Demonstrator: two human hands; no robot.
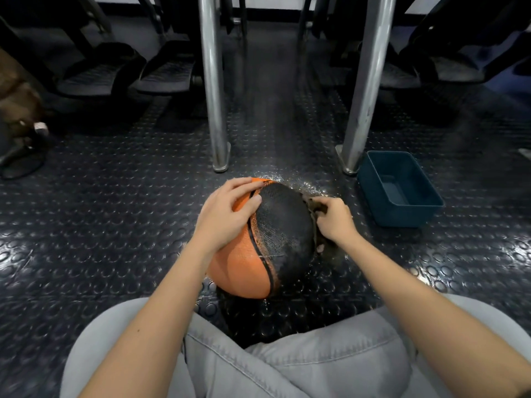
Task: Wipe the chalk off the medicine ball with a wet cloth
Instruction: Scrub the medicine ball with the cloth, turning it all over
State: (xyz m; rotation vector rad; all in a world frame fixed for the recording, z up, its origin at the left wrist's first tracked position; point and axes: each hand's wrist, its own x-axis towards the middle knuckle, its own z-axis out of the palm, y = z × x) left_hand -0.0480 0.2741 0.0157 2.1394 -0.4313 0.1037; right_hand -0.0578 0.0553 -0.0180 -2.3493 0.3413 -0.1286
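An orange and black medicine ball (267,248) sits on the studded rubber floor right in front of my knees. My left hand (227,214) rests on its upper left side, fingers spread over the orange panel and the seam. My right hand (334,218) grips a dark wet cloth (316,206) and presses it against the ball's right side. Most of the cloth is hidden behind the ball and my fingers. The black panel looks wet and speckled with pale residue.
A blue plastic tub (399,188) stands on the floor to the right of the ball. Two metal legs (214,90) (366,90) rise just beyond the ball. Dark gym equipment and footplates (94,73) fill the back. The floor (298,182) behind the ball is wet.
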